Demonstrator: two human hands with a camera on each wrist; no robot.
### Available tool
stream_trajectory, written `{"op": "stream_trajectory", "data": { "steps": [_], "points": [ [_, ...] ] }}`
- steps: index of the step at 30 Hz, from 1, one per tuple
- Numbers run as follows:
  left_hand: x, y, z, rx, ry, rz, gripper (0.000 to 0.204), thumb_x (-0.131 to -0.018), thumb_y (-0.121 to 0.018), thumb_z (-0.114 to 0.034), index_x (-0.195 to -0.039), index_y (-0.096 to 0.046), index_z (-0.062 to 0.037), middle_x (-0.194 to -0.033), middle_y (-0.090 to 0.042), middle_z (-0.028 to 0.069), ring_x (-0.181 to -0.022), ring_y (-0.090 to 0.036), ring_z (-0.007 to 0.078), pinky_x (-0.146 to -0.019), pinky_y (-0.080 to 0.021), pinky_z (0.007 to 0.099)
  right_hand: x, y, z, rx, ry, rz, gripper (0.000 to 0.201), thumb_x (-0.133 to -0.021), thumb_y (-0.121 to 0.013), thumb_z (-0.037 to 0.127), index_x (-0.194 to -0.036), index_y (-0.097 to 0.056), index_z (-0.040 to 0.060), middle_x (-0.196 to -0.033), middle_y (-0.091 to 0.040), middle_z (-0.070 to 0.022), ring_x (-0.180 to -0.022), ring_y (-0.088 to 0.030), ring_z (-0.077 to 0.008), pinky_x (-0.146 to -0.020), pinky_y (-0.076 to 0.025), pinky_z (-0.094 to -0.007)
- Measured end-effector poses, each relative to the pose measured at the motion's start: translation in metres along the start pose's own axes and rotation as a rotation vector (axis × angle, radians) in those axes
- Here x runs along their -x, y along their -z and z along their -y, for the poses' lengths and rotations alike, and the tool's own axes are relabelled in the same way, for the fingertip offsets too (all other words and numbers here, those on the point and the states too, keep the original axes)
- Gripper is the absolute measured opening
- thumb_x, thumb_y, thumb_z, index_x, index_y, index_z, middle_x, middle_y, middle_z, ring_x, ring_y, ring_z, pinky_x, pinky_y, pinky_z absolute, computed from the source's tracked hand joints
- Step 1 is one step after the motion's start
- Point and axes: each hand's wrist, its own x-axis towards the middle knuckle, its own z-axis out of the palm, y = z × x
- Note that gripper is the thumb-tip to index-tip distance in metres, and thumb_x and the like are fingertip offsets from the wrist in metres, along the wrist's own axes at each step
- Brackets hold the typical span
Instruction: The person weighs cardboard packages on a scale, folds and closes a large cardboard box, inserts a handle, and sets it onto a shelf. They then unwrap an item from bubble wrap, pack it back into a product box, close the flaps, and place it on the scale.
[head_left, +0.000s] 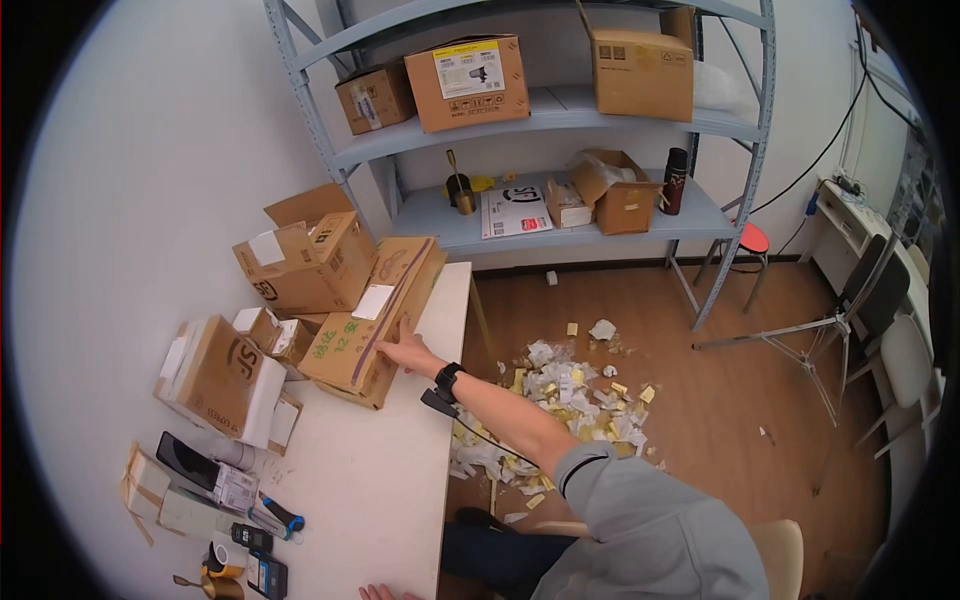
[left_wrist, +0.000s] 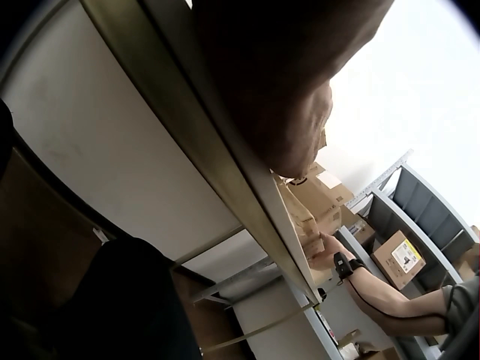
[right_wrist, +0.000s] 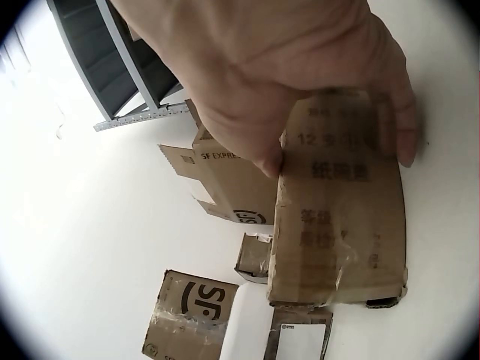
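Note:
My right hand (head_left: 408, 352) grips a long flat cardboard box (head_left: 345, 350) at its near right side. In the right wrist view the thumb lies on one side of this box (right_wrist: 337, 217) and the fingers on the other. Green handwriting, purple stripes and a white label mark its top. Only the fingers of my left hand (head_left: 385, 593) show in the head view, resting on the white table (head_left: 365, 470) near its edge. From the left wrist, that hand (left_wrist: 289, 127) appears dark over the table's edge, its fingers mostly hidden.
An open carton (head_left: 315, 265) and an SF Express box (head_left: 215, 375) stand along the wall. Two-way radios, a phone (head_left: 187, 460) and a blue-handled cutter (head_left: 283, 513) lie nearer. Paper scraps (head_left: 570, 400) litter the floor. A grey shelf (head_left: 560, 110) with cartons rises behind.

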Motion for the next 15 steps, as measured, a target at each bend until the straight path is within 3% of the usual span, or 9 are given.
{"op": "stream_trajectory", "data": {
  "steps": [1, 2, 4, 6, 10, 12, 15],
  "points": [
    [0.001, 0.001, 0.001, -0.012, -0.008, -0.024, 0.044, -0.1, -0.062, -0.012, -0.136, -0.058, 0.0117, -0.143, -0.054, 0.0371, -0.139, -0.048, 0.0541, -0.118, -0.04, 0.0581, 0.007, 0.006, -0.002, -0.004, 0.117, -0.089, 0.11, -0.091, -0.069, 0.059, -0.168, -0.013, 0.0044, -0.13, -0.065, -0.0242, -0.095, -0.072, -0.027, -0.069, -0.061, -0.0326],
    [0.001, 0.002, 0.001, -0.011, -0.009, -0.029, 0.044, -0.1, -0.062, -0.012, -0.136, -0.058, 0.0117, -0.143, -0.054, 0.0371, -0.139, -0.048, 0.0541, -0.118, -0.04, 0.0581, 0.013, 0.016, -0.006, -0.004, 0.123, -0.09, 0.11, -0.091, -0.069, 0.059, -0.168, -0.013, 0.0044, -0.13, -0.065, -0.0242, -0.095, -0.072, -0.027, -0.069, -0.061, -0.0326],
    [0.001, 0.002, 0.002, -0.017, -0.013, -0.022, 0.043, -0.1, -0.062, -0.013, -0.135, -0.059, 0.0121, -0.143, -0.054, 0.037, -0.139, -0.048, 0.0538, -0.118, -0.04, 0.0581, 0.017, 0.045, -0.026, 0.069, 0.272, -0.105, 0.094, -0.095, -0.07, 0.054, -0.163, -0.03, 0.0016, -0.126, -0.068, -0.0225, -0.088, -0.073, -0.0238, -0.067, -0.06, -0.0322],
    [0.004, 0.0, 0.003, -0.022, -0.01, -0.015, 0.043, -0.1, -0.062, -0.014, -0.135, -0.059, 0.0121, -0.143, -0.054, 0.037, -0.139, -0.048, 0.0538, -0.118, -0.04, 0.0581, 0.041, 0.085, -0.048, -0.007, 0.14, -0.061, 0.082, -0.097, -0.071, 0.048, -0.156, -0.041, -0.0001, -0.119, -0.072, -0.0192, -0.082, -0.074, -0.0223, -0.068, -0.06, -0.0328],
    [0.003, -0.003, 0.004, -0.019, -0.026, 0.014, 0.044, -0.101, -0.062, -0.014, -0.136, -0.059, 0.0116, -0.144, -0.053, 0.0367, -0.138, -0.048, 0.0537, -0.118, -0.04, 0.0579, 0.049, 0.181, -0.141, 0.134, -0.011, -0.222, 0.073, -0.099, -0.07, 0.041, -0.153, -0.044, -0.0011, -0.117, -0.073, -0.0188, -0.086, -0.077, -0.024, -0.071, -0.063, -0.0343],
    [0.002, -0.002, 0.003, -0.01, -0.023, 0.024, 0.044, -0.1, -0.062, -0.014, -0.136, -0.059, 0.0113, -0.144, -0.053, 0.0362, -0.138, -0.048, 0.0536, -0.118, -0.04, 0.0582, 0.048, 0.229, -0.193, 0.015, -0.121, -0.336, 0.072, -0.098, -0.069, 0.042, -0.15, -0.048, -0.0021, -0.113, -0.073, -0.0199, -0.08, -0.076, -0.0253, -0.069, -0.062, -0.0404],
    [0.002, -0.006, 0.005, -0.016, -0.023, 0.043, 0.046, -0.1, -0.062, -0.015, -0.139, -0.058, 0.0101, -0.147, -0.052, 0.0349, -0.14, -0.047, 0.0528, -0.119, -0.038, 0.0589, 0.054, 0.288, -0.235, -0.294, -0.296, -0.346, 0.07, -0.101, -0.068, 0.042, -0.152, -0.043, -0.0002, -0.13, -0.064, -0.0207, -0.098, -0.074, -0.0312, -0.08, -0.062, -0.0458]
  ]
}}
